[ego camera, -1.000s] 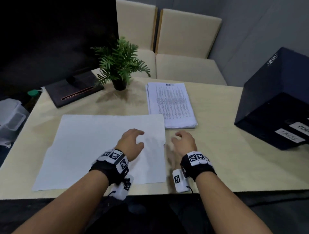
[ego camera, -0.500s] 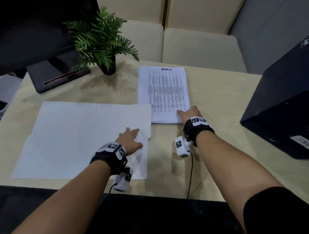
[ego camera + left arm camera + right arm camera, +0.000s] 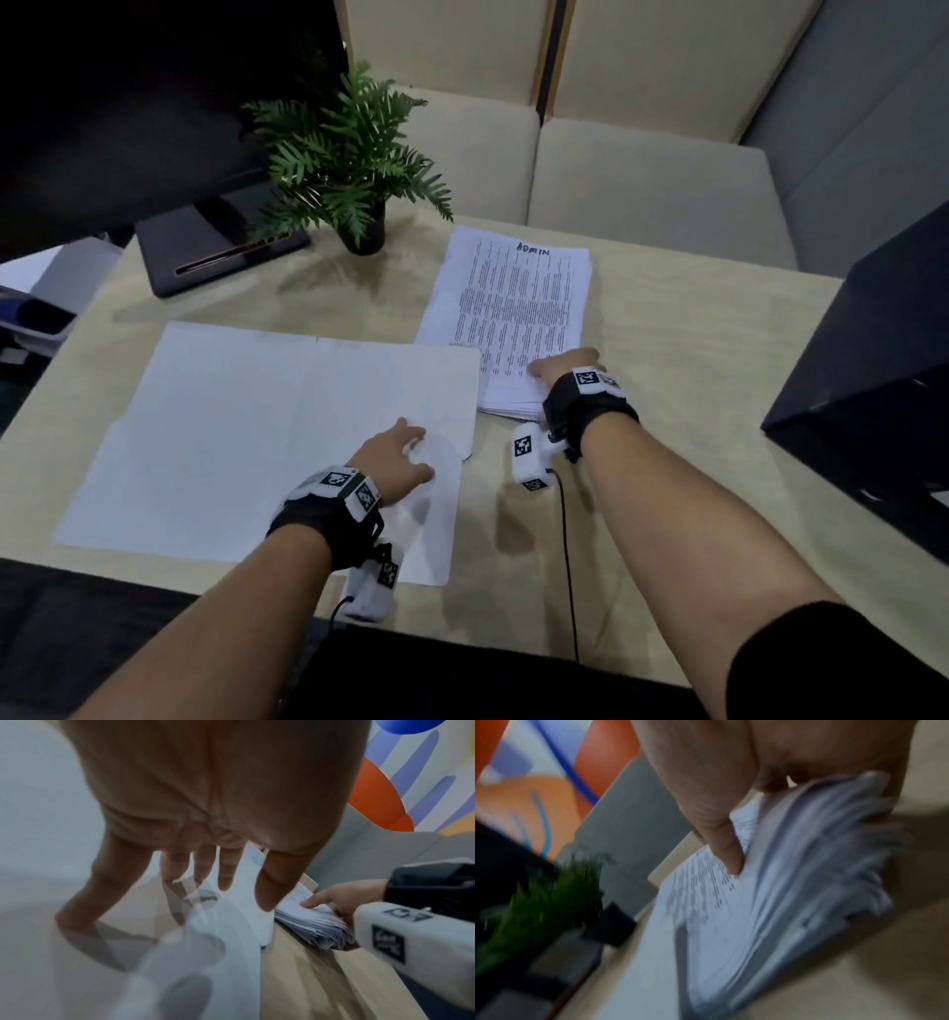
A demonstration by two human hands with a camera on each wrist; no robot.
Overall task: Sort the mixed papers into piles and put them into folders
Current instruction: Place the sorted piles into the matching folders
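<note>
With the spread left hand (image 3: 395, 462) pinning the white folder (image 3: 246, 437), the right hand (image 3: 567, 367) is pinching the ADMIN stack (image 3: 518, 303) (deeper grip advisable).

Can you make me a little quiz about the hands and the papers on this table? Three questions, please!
1. True or false: the left hand rests with spread fingers on the white folder.
2. Which word is written at the top of the paper stack? A) ADMIN B) SALES C) TAXES
3. Fill in the gap: the right hand grips the stack at its ____ end (near or far, as the person sees it).

Key: 1 true; 2 A; 3 near.
</note>
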